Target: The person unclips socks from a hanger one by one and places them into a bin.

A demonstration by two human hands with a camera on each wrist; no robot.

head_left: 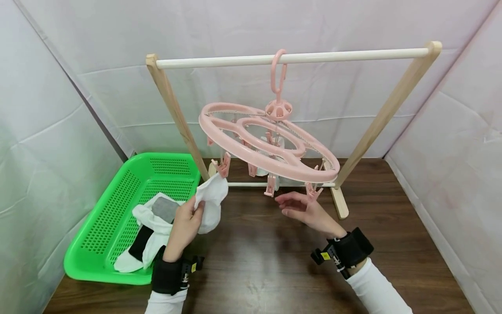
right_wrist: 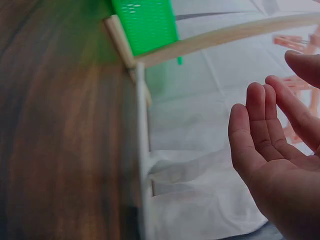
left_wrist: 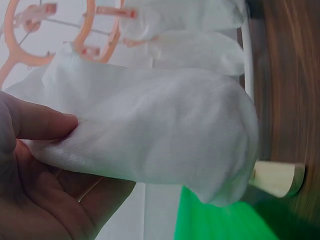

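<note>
A white sock [head_left: 212, 205] hangs from my left hand [head_left: 186, 224], pinched between thumb and fingers. Its upper end reaches right up to a pink clip [head_left: 222, 165] at the front left of the round pink clip hanger [head_left: 251, 152]. In the left wrist view the sock [left_wrist: 165, 125] stretches sideways with the thumb on its near end. My right hand [head_left: 307, 212] holds nothing; its fingers are loosely bent below the hanger's front rim, close to another clip [head_left: 269, 185]. In the right wrist view the right hand [right_wrist: 275, 145] has its palm turned up.
A wooden stand with a white bar [head_left: 219, 62] carries the hanger, which tilts down to the right. White socks [left_wrist: 195, 52] hang at its back. Left stands a green basket [head_left: 98, 218] with white, grey and black socks [head_left: 150, 231]. White cloth walls surround the brown table [head_left: 251, 270].
</note>
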